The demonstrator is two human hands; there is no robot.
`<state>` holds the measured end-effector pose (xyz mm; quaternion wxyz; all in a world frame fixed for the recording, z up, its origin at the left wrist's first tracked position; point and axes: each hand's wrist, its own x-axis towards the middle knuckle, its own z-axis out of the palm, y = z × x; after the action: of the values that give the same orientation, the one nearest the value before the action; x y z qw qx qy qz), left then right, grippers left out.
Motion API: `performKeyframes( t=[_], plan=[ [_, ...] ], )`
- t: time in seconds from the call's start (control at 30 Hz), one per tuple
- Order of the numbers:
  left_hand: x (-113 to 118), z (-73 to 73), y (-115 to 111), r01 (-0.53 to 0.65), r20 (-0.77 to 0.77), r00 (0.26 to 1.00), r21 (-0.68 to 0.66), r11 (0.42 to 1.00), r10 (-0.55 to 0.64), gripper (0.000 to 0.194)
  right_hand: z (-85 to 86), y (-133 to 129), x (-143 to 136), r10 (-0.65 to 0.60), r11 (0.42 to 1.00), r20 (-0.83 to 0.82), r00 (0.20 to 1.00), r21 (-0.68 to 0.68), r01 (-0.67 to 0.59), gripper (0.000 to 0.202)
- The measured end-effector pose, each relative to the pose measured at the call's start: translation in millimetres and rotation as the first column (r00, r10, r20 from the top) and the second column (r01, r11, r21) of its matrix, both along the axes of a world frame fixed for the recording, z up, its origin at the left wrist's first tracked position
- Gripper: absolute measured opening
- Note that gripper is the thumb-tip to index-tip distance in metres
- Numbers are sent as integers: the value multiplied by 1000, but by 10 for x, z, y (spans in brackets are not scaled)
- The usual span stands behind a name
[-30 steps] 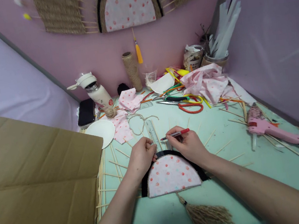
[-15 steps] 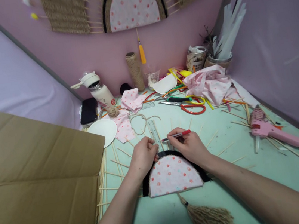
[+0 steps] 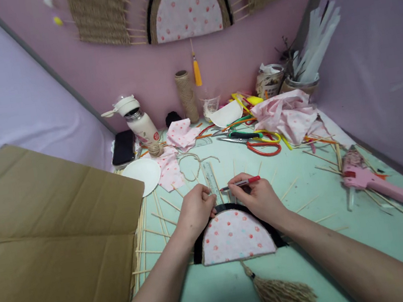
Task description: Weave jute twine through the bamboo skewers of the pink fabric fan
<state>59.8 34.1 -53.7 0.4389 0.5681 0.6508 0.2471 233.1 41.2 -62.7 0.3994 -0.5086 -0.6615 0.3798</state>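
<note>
A half-round piece covered in pink dotted fabric [image 3: 237, 237] lies on the pale green table, with a black band around its curve and thin sticks fanning outward. At the top of the curve my left hand [image 3: 198, 206] pinches the lower end of a clear ruler [image 3: 210, 180], which points away from me. My right hand [image 3: 256, 196] holds a red marker [image 3: 245, 182], its tip beside a stick just right of the ruler. A twine tassel [image 3: 283, 293] hangs from the piece's flat edge.
Cardboard [image 3: 55, 240] covers the left side. A pink glue gun [image 3: 378, 181] lies at the right among loose sticks. Towards the back are scissors [image 3: 264, 147], a bottle [image 3: 142, 124], a phone [image 3: 123, 147], a twine spool [image 3: 187, 97] and crumpled pink fabric [image 3: 287, 114]. A similar finished piece hangs on the wall.
The whole view has shifted slightly, so background things sit a little further right. Both hands keep their grips on the ruler and the marker.
</note>
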Motion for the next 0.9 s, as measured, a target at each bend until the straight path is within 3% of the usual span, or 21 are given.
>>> performKeyframes(
  t=[0.9],
  plan=[
    [5,19,4,10,-47,999,1,1000,-10,9,-8,-3,1,-17,1000,-3,1000,9,17,19]
  ],
)
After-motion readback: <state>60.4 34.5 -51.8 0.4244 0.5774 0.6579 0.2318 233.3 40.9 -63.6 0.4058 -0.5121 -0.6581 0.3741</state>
